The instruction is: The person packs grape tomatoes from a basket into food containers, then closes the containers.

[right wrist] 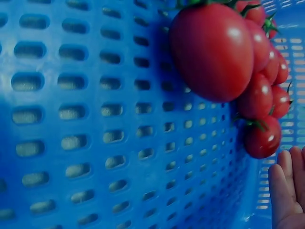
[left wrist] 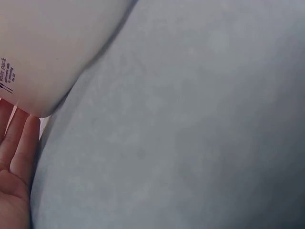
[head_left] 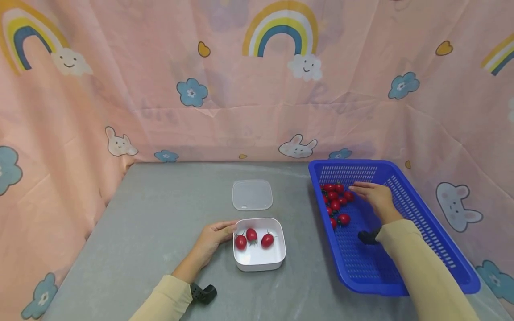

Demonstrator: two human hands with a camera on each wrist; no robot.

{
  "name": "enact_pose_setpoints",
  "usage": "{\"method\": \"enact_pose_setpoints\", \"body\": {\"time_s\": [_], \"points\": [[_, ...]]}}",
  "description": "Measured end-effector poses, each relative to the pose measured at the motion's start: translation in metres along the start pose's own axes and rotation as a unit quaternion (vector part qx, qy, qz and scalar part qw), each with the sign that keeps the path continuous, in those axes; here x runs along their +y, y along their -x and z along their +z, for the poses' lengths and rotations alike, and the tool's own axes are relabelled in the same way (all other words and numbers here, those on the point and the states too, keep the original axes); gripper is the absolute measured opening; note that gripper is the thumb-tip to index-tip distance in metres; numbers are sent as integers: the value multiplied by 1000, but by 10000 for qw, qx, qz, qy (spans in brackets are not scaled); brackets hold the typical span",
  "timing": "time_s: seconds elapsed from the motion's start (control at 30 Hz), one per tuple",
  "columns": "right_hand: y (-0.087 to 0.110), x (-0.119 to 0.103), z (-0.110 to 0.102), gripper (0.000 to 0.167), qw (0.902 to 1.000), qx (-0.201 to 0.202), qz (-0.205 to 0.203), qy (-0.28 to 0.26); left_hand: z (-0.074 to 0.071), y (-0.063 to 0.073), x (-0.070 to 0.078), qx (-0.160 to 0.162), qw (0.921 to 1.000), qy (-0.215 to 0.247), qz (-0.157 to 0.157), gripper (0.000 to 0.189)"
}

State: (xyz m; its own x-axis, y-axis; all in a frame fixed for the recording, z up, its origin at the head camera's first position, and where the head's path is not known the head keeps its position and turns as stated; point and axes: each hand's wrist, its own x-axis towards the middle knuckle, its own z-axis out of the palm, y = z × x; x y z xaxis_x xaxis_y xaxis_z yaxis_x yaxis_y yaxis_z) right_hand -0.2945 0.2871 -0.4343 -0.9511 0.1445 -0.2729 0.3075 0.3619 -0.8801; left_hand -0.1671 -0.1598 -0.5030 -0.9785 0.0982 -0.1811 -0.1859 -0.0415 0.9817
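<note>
My left hand (head_left: 213, 238) touches the left side of a square white plastic box (head_left: 259, 261), its fingers fairly straight. In the left wrist view, those fingers (left wrist: 21, 148) reach the outer wall of the printed box (left wrist: 47, 57). Inside the box lie three cherry tomatoes (head_left: 267, 240) with green stems. Over the blue basket (head_left: 349, 276), my right hand (head_left: 377, 200) extends its fingers beside a cluster of cherry tomatoes (head_left: 334, 205). The right wrist view shows straight fingers (right wrist: 281, 191) just below the nearest tomato (right wrist: 262, 137), holding nothing.
A translucent square lid (head_left: 252, 195) lies flat on the grey table (head_left: 160, 214) behind the white box. The blue basket has raised perforated walls and stands at the right. A pink patterned curtain (head_left: 241, 120) hangs behind the table and along both sides.
</note>
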Motion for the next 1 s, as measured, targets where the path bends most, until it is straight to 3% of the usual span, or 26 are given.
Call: {"method": "enact_pose_setpoints", "body": {"time_s": [0.2,0.47,0.77,0.87,1.0], "points": [[-4,2,0,66,9993,89,221,302,0,0,1,-16,10000,-27,23,39],[-13,11,4,59,9989,222,-183,373,0,0,2,35,10000,-57,38,39],[-11,7,8,49,9835,377,-839,1556,0,1,3,-10,10000,-62,39,39],[-7,0,8,49,9814,610,-935,1564,0,0,2,-12,10000,-77,31,39],[6,-19,8,57,9874,697,-951,1054,-1,0,1,-1,10000,-83,44,39]]}}
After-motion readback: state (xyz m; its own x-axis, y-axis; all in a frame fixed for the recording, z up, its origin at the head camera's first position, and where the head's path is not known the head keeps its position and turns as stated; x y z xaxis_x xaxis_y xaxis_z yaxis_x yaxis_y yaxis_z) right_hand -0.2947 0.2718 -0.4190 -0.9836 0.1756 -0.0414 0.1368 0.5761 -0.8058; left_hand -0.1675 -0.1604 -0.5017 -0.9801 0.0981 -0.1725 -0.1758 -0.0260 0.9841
